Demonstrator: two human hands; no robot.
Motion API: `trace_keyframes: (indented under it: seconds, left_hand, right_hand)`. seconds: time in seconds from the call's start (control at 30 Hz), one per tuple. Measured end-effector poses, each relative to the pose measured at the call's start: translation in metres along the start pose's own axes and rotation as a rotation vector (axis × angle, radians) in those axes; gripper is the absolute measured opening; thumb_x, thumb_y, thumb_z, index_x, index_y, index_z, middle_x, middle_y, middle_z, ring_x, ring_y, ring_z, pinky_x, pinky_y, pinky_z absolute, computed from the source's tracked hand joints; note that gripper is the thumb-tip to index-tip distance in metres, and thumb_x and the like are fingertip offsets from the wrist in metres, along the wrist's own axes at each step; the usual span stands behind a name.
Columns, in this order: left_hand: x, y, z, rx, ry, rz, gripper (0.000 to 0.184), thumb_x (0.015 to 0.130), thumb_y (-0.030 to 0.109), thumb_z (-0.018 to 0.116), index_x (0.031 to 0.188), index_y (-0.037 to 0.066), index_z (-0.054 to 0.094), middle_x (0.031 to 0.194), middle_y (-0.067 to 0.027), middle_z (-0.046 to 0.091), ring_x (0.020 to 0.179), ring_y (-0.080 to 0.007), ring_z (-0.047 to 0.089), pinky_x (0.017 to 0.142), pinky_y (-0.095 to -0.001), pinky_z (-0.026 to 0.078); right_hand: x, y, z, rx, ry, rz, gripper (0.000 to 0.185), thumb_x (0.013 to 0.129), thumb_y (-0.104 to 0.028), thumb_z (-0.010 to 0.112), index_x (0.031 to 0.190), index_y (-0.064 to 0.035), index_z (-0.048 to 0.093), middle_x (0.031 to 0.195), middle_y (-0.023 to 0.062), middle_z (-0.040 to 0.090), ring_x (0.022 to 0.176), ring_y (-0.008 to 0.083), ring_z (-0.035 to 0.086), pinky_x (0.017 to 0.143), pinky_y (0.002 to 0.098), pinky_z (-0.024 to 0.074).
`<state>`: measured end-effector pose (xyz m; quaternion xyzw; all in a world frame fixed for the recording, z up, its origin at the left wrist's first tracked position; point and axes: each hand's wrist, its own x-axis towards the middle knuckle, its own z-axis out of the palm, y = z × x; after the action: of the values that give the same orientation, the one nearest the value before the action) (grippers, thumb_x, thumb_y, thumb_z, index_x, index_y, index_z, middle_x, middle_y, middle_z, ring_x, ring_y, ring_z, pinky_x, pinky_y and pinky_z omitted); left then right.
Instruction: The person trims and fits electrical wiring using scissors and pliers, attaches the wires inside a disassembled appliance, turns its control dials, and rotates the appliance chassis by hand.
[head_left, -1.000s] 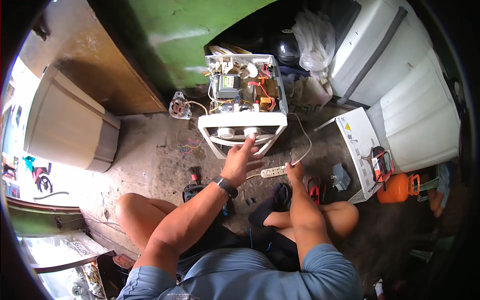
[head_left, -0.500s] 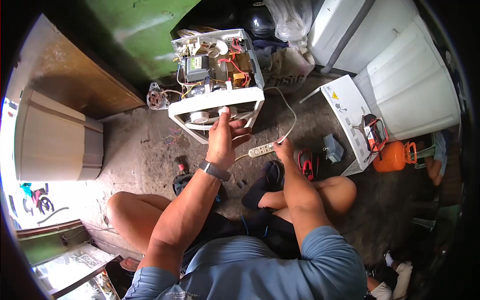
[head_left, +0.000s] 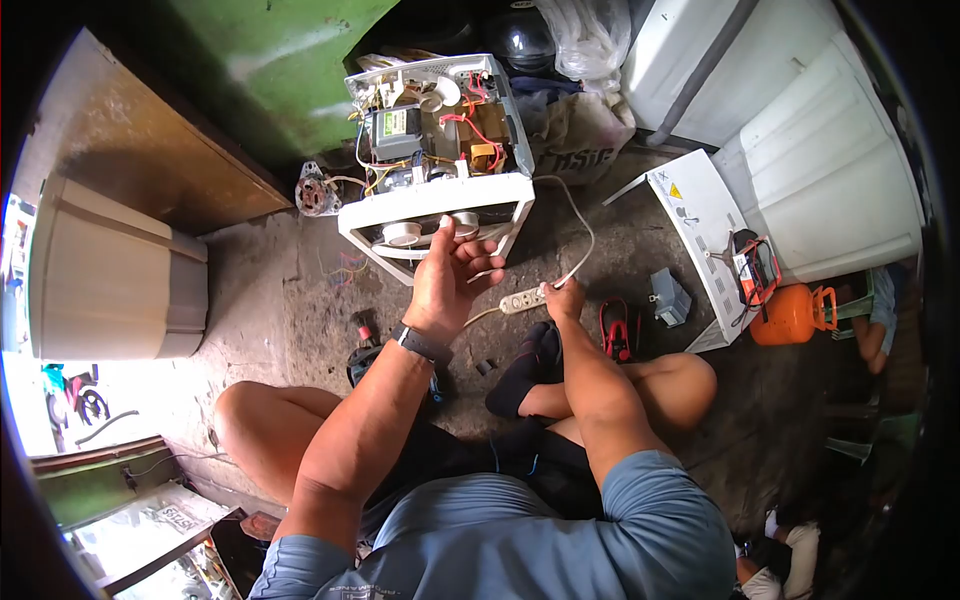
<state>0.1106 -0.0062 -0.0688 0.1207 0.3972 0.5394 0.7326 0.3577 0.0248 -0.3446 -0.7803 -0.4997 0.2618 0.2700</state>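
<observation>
Slid the thumb of the left hand [head_left: 445,288] from over the round white knob [head_left: 467,226] to its left edge, baring more of its face. Curled the fingers inward, flatter and more outstretched before. Swung the view since the first picture, putting the open-topped white boxy appliance [head_left: 437,207] higher and further left, and showing more of a pale-trousered person [head_left: 798,562] at lower right.

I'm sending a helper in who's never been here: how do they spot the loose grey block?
Find the white panel with the yellow warning triangle. On the floor between it and the red tool sits the block. Unlike the labelled block inside the opened appliance, it lies loose, no label showing.
</observation>
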Motion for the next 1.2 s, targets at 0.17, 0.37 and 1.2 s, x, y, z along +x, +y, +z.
trace_keyframes:
  seconds: [0.17,0.37,1.2]
  left_hand:
    - [-0.001,0.009,-0.004,0.097,0.017,-0.037,0.048,0.101,0.056,0.052,0.112,0.009,0.058,0.094,-0.0067,0.069,0.089,-0.0233,0.068,0.081,-0.0402,0.056]
    - [-0.005,0.021,-0.010,0.212,0.057,-0.084,0.050,0.101,0.055,0.053,0.115,0.007,0.057,0.096,-0.0067,0.067,0.089,-0.0236,0.068,0.080,-0.0408,0.057]
    - [-0.003,0.013,-0.008,0.174,0.059,0.003,0.041,0.097,0.051,0.063,0.106,0.011,0.060,0.091,-0.0047,0.068,0.086,-0.0231,0.070,0.080,-0.0420,0.059]
  right_hand:
    - [0.000,0.010,0.007,0.024,0.060,-0.015,0.033,0.076,-0.022,0.085,0.094,-0.0038,0.065,0.092,0.0174,0.073,0.087,0.0366,0.071,0.078,0.0447,0.0553]
    - [-0.001,0.024,0.013,0.140,-0.138,-0.151,0.021,0.079,-0.015,0.081,0.090,-0.0037,0.066,0.083,0.0152,0.073,0.079,0.0299,0.073,0.073,0.0407,0.0554]
    - [-0.014,0.011,0.027,-0.126,-0.111,-0.073,0.048,0.075,-0.026,0.085,0.110,0.0029,0.065,0.108,0.0253,0.069,0.106,0.0429,0.065,0.092,0.0479,0.0505]
